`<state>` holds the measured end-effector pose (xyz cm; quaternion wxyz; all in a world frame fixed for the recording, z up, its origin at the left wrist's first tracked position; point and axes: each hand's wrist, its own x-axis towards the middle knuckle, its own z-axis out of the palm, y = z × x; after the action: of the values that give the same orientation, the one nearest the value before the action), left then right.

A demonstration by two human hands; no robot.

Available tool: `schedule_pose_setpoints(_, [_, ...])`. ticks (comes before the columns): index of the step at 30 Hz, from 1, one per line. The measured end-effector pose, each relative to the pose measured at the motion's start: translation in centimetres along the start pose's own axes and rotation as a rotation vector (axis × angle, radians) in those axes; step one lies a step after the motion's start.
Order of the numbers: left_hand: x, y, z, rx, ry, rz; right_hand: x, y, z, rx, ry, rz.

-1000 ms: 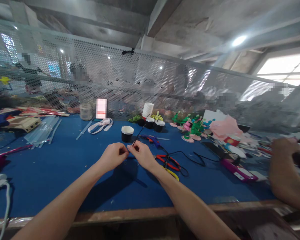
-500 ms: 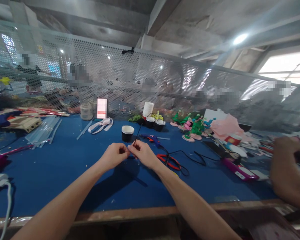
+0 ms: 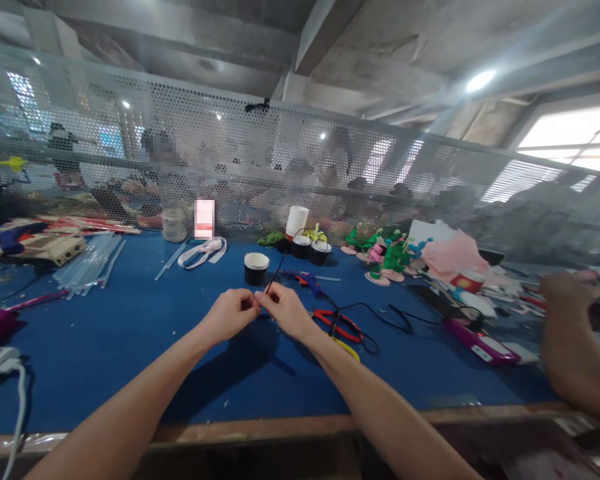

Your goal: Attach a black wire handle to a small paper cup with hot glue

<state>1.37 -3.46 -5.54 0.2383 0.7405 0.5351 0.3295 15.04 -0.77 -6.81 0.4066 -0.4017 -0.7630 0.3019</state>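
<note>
Head view: a blue-covered worktable (image 3: 105,347) is seen from above and behind 2 bare forearms that reach forward to its middle. The left hand (image 3: 227,315) and the right hand (image 3: 286,310) are brought together, fingertips almost touching. A thin black wire (image 3: 275,273) is pinched between them; it rises from the fingers and slants up and away toward the far side of the table. Both hands are closed into a fine pinch, thumb against forefinger, with the other fingers curled in; how much of the wire is hidden inside the left hand cannot be told.

Just behind the hands stands a black paper cup (image 3: 255,268) with a white inside. To the right of the right hand lie red-handled pliers (image 3: 343,324), and beyond them a blue glue gun (image 3: 304,278) with a black cord. Farther back, 2 more black cups (image 3: 310,249) and a white cup stack (image 3: 296,221) are seen before a perforated metal screen (image 3: 230,153). Clear glue sticks (image 3: 87,263) lie at far left. Another person's hand (image 3: 567,300) is seen at the right edge, blurred.

The step in hand is judged to be the twisting or bending of the wire at the pinch. A firm hold by 1 hand and a small, controlled turn by the other would be called for next.
</note>
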Motion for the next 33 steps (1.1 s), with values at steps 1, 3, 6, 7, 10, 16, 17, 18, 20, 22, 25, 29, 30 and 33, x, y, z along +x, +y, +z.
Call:
schedule_pose_setpoints(1, [0.0,0.0,0.0,0.01,-0.007,-0.003,0.0,0.0,0.0,-0.006,0.002,-0.005])
schedule_pose_setpoints(3, [0.0,0.2,-0.1,0.053,-0.02,-0.011,0.0,0.0,0.0,-0.02,0.007,-0.016])
schedule_pose_setpoints(6, [-0.2,0.5,-0.2,0.17,-0.018,-0.014,0.0,-0.1,0.2,-0.045,0.008,-0.024])
schedule_pose_setpoints(7, [-0.2,0.6,-0.2,0.206,-0.011,-0.009,0.0,-0.1,0.3,-0.055,0.008,-0.025])
schedule_pose_setpoints(10, [-0.3,0.7,-0.2,0.248,0.001,0.002,-0.1,-0.1,0.5,-0.071,0.001,-0.02])
schedule_pose_setpoints(16, [0.0,0.1,-0.8,-0.034,0.03,-0.063,0.1,-0.3,-0.8,0.093,0.207,-0.061])
schedule_pose_setpoints(17, [0.1,0.1,-0.9,-0.113,0.029,-0.084,0.1,-0.4,-1.0,0.115,0.287,-0.066])
schedule_pose_setpoints(18, [0.1,0.0,-0.9,-0.18,0.025,-0.101,0.1,-0.4,-1.2,0.128,0.32,-0.062])
schedule_pose_setpoints(20, [0.0,0.0,-0.8,-0.262,0.003,-0.109,0.1,-0.5,-1.1,0.164,0.21,-0.028])
schedule_pose_setpoints(22, [-0.1,0.2,-0.6,-0.283,-0.029,-0.103,0.0,-0.5,-0.8,0.224,-0.003,0.013])
schedule_pose_setpoints(25, [-0.2,0.3,-0.4,-0.252,-0.071,-0.096,-0.2,-0.5,-0.4,0.266,-0.132,0.041])
schedule_pose_setpoints(29, [-0.2,0.3,-0.4,-0.084,-0.04,-0.043,-0.3,-0.5,-0.2,0.163,-0.087,0.062])
schedule_pose_setpoints(30, [-0.1,0.3,-0.4,-0.039,-0.023,-0.031,-0.3,-0.4,-0.2,0.139,-0.075,0.066])
schedule_pose_setpoints(33, [-0.1,0.4,-0.3,0.064,0.023,-0.014,-0.3,-0.3,-0.1,0.097,-0.037,0.059])
